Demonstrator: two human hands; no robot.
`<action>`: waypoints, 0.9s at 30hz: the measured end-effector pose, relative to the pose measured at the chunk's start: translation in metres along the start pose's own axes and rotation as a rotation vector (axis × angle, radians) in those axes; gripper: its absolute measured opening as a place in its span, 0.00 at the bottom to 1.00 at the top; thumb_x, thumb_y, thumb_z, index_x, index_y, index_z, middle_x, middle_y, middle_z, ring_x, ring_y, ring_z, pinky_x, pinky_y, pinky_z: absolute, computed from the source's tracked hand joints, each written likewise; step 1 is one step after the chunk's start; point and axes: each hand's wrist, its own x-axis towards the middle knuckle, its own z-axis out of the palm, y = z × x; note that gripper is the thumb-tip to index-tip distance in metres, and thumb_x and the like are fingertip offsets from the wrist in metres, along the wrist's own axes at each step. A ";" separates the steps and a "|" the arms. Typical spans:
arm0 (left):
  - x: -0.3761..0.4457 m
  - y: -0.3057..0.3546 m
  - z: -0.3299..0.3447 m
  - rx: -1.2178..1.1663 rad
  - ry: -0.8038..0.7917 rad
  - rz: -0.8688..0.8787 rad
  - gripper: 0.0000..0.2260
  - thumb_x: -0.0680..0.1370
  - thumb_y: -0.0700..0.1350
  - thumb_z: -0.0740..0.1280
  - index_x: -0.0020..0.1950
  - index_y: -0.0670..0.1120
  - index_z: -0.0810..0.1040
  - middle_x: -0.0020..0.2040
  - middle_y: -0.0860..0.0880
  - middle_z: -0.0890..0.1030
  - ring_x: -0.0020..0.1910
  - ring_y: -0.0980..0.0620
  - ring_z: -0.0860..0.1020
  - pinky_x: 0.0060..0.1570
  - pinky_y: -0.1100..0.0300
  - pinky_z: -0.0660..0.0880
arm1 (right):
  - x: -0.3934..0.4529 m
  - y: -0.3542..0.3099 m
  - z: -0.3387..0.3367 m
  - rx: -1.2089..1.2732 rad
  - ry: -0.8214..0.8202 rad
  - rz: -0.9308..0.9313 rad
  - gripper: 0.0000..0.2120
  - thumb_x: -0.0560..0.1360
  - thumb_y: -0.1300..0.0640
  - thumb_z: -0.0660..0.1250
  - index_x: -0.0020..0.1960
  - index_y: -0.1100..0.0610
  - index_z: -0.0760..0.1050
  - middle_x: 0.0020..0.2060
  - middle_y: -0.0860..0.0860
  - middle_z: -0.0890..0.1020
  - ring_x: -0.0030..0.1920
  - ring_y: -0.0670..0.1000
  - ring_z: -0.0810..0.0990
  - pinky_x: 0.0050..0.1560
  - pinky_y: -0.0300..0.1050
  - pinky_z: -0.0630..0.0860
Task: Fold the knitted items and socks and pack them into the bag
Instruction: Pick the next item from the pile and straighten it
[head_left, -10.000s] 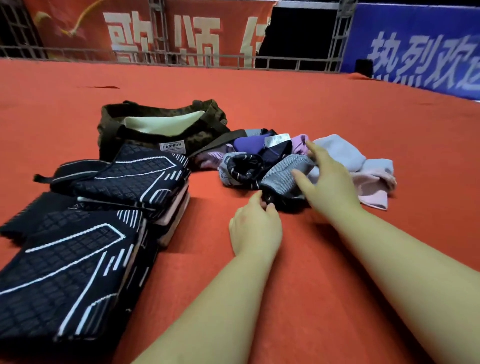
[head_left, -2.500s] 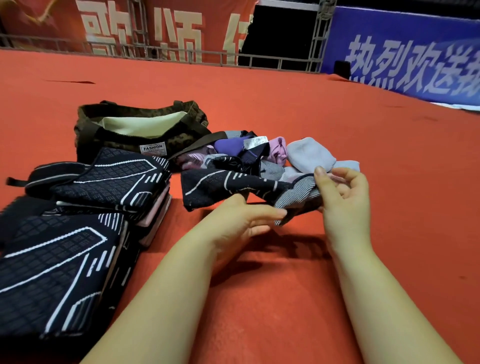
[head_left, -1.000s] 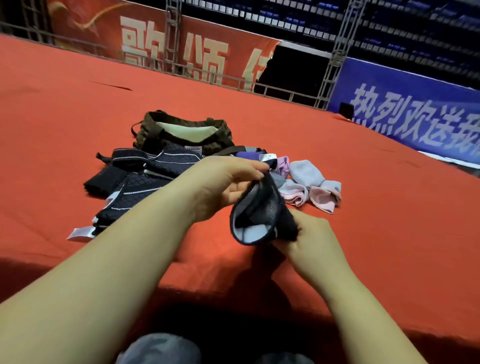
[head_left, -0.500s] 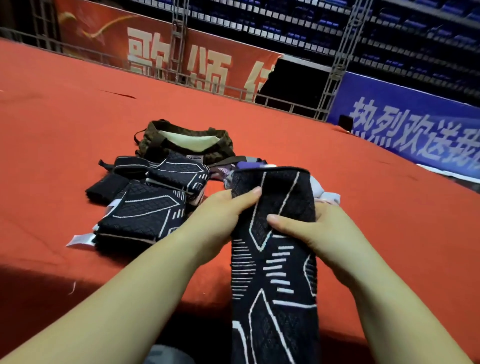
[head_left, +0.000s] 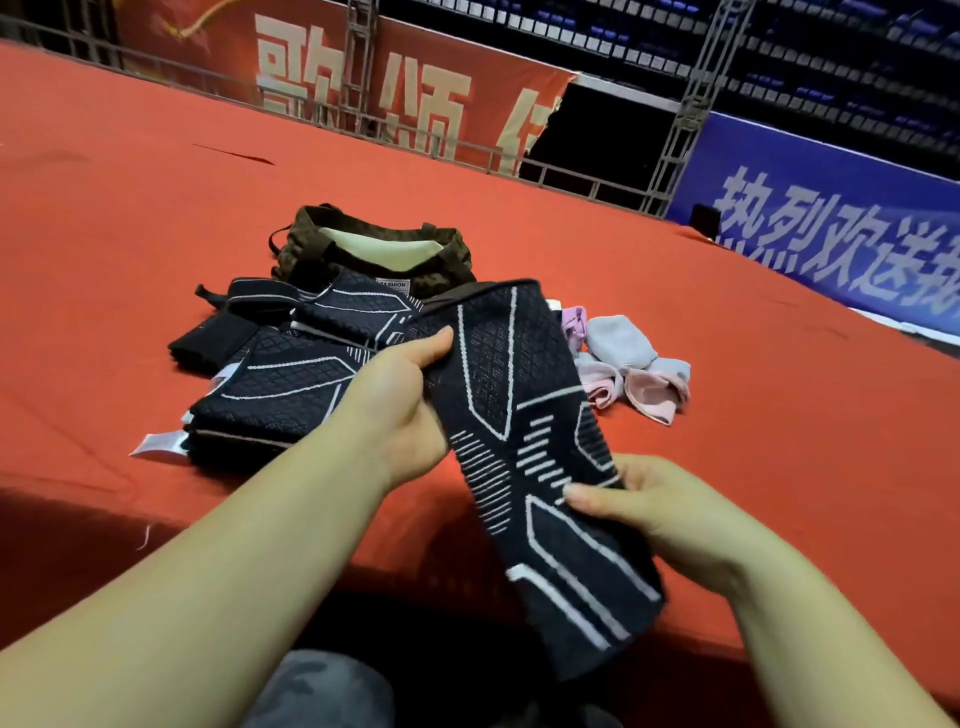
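Black knitted sleeve (head_left: 524, 447) with white line pattern, held in the air above the near edge of the red table (head_left: 779, 415), stretched out to full length. Long axis runs diagonally: upper end far and slightly left, lower end near and to the right, hanging past the table edge toward the lap.

Left hand (head_left: 400, 410) grips the upper part along its left edge, thumb on the patterned face, fingers hidden behind the fabric. Right hand (head_left: 654, 514) pinches the right edge about midway down, thumb on top, fingers behind. Both hands are closed on the same piece. The left hand is nearer the top hem; the right is nearer the free lower end.

Judgement: the item is flattened but not yet folded. A fold would likely bring the lower end up toward the top hem, across the long axis, and the right hand is better placed for that.

Left of the sleeve lies a stack of folded black knitted pieces (head_left: 280, 395) of the same pattern. Beyond the stack sits the brown bag (head_left: 441, 265), mouth open, pale lining showing. To the right, on the table, lies a small heap of pink and grey socks (head_left: 628, 364), still unfolded.
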 end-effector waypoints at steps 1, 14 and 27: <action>0.003 -0.001 -0.002 0.013 0.022 0.030 0.11 0.80 0.42 0.58 0.51 0.40 0.79 0.44 0.44 0.84 0.39 0.48 0.84 0.40 0.55 0.81 | 0.002 -0.005 -0.010 -0.035 0.013 0.036 0.12 0.64 0.56 0.75 0.46 0.58 0.83 0.49 0.59 0.84 0.45 0.53 0.83 0.45 0.42 0.79; 0.019 -0.059 -0.064 1.444 0.257 0.227 0.36 0.71 0.37 0.69 0.76 0.49 0.59 0.56 0.48 0.81 0.55 0.46 0.79 0.61 0.52 0.72 | 0.051 0.004 -0.070 -1.043 0.252 0.300 0.16 0.66 0.49 0.77 0.47 0.58 0.80 0.45 0.52 0.83 0.43 0.50 0.79 0.47 0.43 0.74; 0.045 -0.088 -0.063 2.296 -0.211 0.116 0.26 0.83 0.55 0.47 0.78 0.48 0.45 0.79 0.50 0.45 0.77 0.52 0.44 0.74 0.53 0.43 | 0.039 0.084 -0.006 -1.089 0.279 0.108 0.30 0.78 0.37 0.50 0.77 0.43 0.47 0.77 0.48 0.46 0.77 0.48 0.43 0.76 0.50 0.42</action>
